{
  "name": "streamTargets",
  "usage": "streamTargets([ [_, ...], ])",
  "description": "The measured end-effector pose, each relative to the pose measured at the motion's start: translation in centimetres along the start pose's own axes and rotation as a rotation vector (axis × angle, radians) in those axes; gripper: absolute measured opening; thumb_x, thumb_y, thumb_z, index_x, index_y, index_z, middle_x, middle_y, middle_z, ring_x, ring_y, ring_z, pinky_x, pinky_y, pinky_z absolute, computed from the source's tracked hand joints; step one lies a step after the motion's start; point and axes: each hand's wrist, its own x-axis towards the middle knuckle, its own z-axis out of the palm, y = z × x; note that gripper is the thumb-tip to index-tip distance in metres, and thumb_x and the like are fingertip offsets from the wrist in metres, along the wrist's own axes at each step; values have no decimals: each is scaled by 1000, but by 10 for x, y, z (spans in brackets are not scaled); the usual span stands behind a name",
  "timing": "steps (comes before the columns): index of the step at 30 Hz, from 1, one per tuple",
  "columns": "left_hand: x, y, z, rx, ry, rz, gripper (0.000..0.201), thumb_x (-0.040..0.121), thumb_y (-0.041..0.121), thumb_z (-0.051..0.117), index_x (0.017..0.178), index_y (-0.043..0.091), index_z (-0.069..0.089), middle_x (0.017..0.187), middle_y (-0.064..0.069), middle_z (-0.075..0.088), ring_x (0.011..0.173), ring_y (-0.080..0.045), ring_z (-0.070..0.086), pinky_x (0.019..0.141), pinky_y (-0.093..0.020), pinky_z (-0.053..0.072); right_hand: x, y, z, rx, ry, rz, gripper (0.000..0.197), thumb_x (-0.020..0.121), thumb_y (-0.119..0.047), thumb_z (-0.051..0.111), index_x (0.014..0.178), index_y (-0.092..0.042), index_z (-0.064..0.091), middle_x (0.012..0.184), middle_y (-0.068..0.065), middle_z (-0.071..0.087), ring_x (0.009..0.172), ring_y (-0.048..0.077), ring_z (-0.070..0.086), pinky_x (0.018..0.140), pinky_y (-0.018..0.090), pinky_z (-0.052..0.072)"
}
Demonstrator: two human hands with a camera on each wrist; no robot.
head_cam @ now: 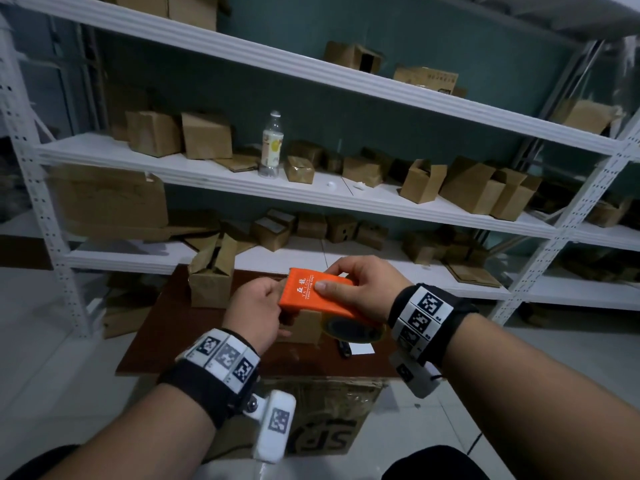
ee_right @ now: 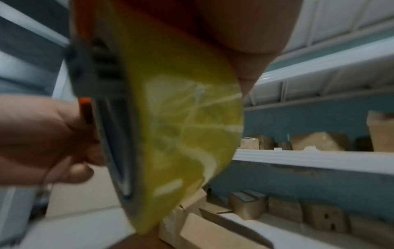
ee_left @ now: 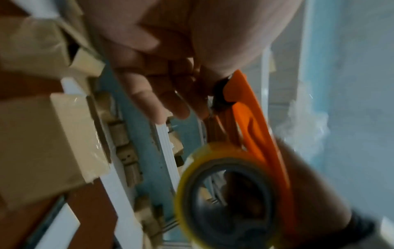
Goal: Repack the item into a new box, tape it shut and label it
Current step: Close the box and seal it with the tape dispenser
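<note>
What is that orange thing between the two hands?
A tape dispenser with a yellowish tape roll: the left hand and right hand both grip it, clearest in the head view.

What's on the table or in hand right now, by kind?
Boxes: 2, an open box and a taped box
Dispenser: 1
Label: 1
Dark pen-like tool: 1
Total: 5

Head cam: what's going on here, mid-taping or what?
A person holds an orange tape dispenser in the air over a brown table. The right hand grips its body, thumb on top; the left hand pinches at its front end, seemingly after the tape's free end. The yellowish tape roll hangs beneath. A small cardboard box sits on the table below, and an open-flapped box stands further back. No tape is being laid yet.
</note>
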Motion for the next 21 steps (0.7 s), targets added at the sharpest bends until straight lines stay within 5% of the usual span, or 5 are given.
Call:
streamTargets([
  [5,-1,-13,2,192,34,115,33,103,30,45,82,13,65,69,-6,66,58,-18,60,54,-33,50,-5,-2,0,-133,-103,-5,51,82,-74,61,109,-32,71,92,-7,73,84,12,69,81,38,61],
  [9,-4,-15,-2,289,82,203,31,102,31,48,79,20,65,72,1,68,68,-17,63,64,-35,51,-9,-3,1,-55,-108,19,46,80,-70,67,108,-34,72,90,-7,74,80,13,72,69,35,63],
  [16,-5,-4,-8,344,118,256,30,103,35,47,82,21,64,73,3,65,69,-12,62,57,-27,40,-8,-10,-7,-49,-103,-1,42,77,-71,67,108,-42,69,85,-11,74,70,8,72,57,28,60],
  [21,-5,-3,-12,345,149,289,31,102,38,49,82,19,65,73,2,67,70,-14,64,59,-30,47,-10,-14,-11,39,-116,19,32,80,-60,72,105,-41,67,87,-9,72,60,4,71,48,21,54],
])
